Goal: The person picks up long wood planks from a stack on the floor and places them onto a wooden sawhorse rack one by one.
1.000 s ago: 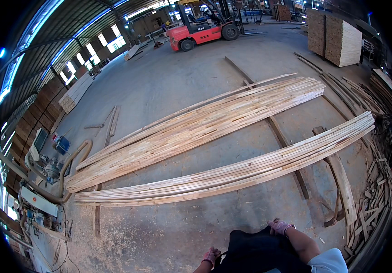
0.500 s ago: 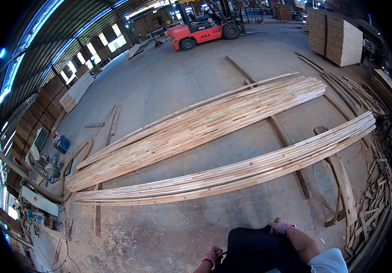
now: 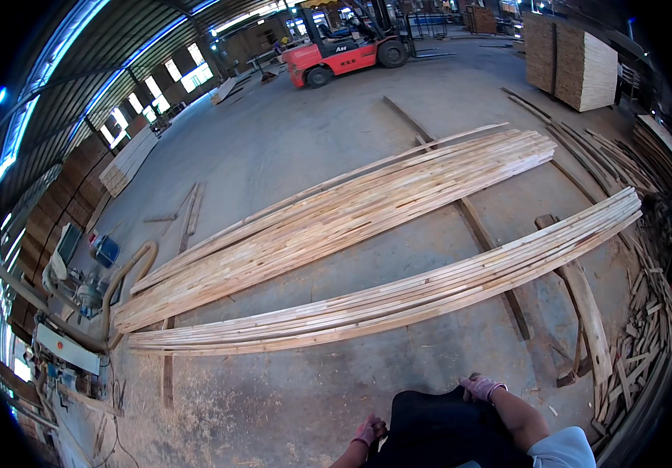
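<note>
At the lower edge, a black apron (image 3: 437, 429) covers the front of my body. My right hand (image 3: 480, 388), in a pinkish glove, has its fingers curled at the apron's upper right edge. On the apron's other side is my left hand (image 3: 369, 430), also gloved, with its fingers bent closed; whatever they hold is too small to make out. Beyond both hands, and apart from them, lies a narrow row of long pale wood strips (image 3: 383, 303). A wider stack of similar strips (image 3: 344, 217) rests behind it.
Timber bearers (image 3: 586, 312) support the strips. Scrap wood (image 3: 640, 335) is heaped at the right. A machine with a hose (image 3: 86, 292) stands at the left, beside sawdust (image 3: 227, 421). Farther back are a red forklift (image 3: 340, 58) and a strapped wood block (image 3: 570, 62).
My left hand has shifted slightly up and right, closer in at the apron's side, and a dark strap beside it no longer shows. My right hand stays put. The view has tilted slightly.
</note>
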### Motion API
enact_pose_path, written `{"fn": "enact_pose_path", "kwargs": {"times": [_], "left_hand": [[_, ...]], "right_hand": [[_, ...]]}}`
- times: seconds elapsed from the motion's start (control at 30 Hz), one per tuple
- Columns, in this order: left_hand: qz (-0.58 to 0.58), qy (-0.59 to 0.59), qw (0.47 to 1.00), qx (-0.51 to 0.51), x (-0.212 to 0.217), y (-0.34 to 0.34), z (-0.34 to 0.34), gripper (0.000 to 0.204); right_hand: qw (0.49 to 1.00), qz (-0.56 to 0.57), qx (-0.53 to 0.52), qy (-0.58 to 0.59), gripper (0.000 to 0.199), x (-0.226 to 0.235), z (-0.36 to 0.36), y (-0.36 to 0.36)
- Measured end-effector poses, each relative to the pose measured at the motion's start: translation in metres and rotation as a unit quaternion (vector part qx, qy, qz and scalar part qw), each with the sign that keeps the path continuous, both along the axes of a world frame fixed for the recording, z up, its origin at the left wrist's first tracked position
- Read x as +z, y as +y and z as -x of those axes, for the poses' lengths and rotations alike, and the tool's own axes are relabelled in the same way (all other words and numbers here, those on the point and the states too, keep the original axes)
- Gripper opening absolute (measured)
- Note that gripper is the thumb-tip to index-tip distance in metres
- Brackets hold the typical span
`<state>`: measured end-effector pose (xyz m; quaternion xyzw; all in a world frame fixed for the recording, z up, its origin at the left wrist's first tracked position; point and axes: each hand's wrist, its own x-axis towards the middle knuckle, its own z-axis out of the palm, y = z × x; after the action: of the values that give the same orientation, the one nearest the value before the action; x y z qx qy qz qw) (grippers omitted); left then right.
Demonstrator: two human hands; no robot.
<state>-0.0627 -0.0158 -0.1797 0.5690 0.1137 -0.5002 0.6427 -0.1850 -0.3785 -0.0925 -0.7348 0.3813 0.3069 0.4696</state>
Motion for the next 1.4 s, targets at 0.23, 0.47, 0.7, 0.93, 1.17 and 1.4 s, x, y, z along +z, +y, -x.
{"fn": "enact_pose_path", "kwargs": {"times": [0.23,0.47,0.7,0.93,1.17,1.4], "left_hand": [[-0.15,0.026,0.981,0.12,0.042,0.005,0.016,0.032],[-0.113,0.044,0.988,0.098,0.035,0.021,0.02,0.026],[-0.145,0.099,0.984,0.016,0.015,0.009,0.021,0.04],[-0.072,0.175,0.979,0.074,-0.039,0.031,0.014,0.033],[-0.129,0.149,0.975,0.106,-0.016,0.021,0.017,0.036],[-0.099,0.128,0.985,0.057,-0.024,0.026,0.014,0.036]], "right_hand": [[1.0,0.002,0.015,0.022,0.058,0.014,0.002,-0.001],[0.999,0.007,0.03,0.015,0.06,0.005,0.003,0.0],[0.999,0.013,0.039,0.018,0.062,-0.012,0.008,-0.002],[0.998,0.017,0.045,0.038,0.063,0.005,0.008,0.001],[0.999,0.01,0.039,0.037,0.061,0.009,0.008,0.003],[0.999,0.018,0.048,0.01,0.058,-0.024,0.011,0.001]]}}
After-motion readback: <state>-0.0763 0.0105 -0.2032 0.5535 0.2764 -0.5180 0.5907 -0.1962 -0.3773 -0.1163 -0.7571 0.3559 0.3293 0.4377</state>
